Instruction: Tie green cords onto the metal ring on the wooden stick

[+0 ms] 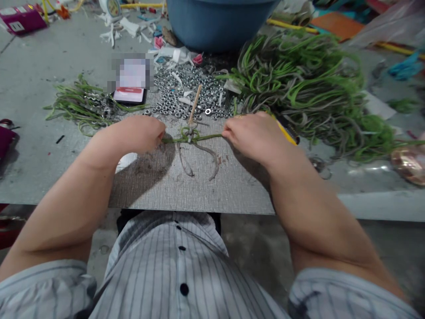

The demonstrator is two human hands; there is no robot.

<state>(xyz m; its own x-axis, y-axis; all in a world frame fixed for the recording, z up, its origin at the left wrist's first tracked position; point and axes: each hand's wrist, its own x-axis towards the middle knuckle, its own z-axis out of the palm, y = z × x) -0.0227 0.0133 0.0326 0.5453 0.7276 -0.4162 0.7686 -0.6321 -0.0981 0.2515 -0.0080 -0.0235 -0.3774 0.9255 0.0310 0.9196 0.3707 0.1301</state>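
Note:
My left hand [141, 133] and my right hand [254, 135] each grip one end of a green cord [206, 138] stretched taut between them above the grey board [199, 195]. A knot with metal nuts [190, 134] sits at the cord's middle, around the base of a thin wooden stick [195, 104] that stands tilted. Two loose cord tails [212, 159] hang down onto the board. A yellow-handled tool [287, 133] pokes out from under my right hand.
A heap of metal nuts [186, 91] lies behind the stick. A big pile of green cords [312, 88] is at right, a smaller finished bundle [83, 108] at left beside a phone [130, 94]. A blue basin [219, 22] stands at the back.

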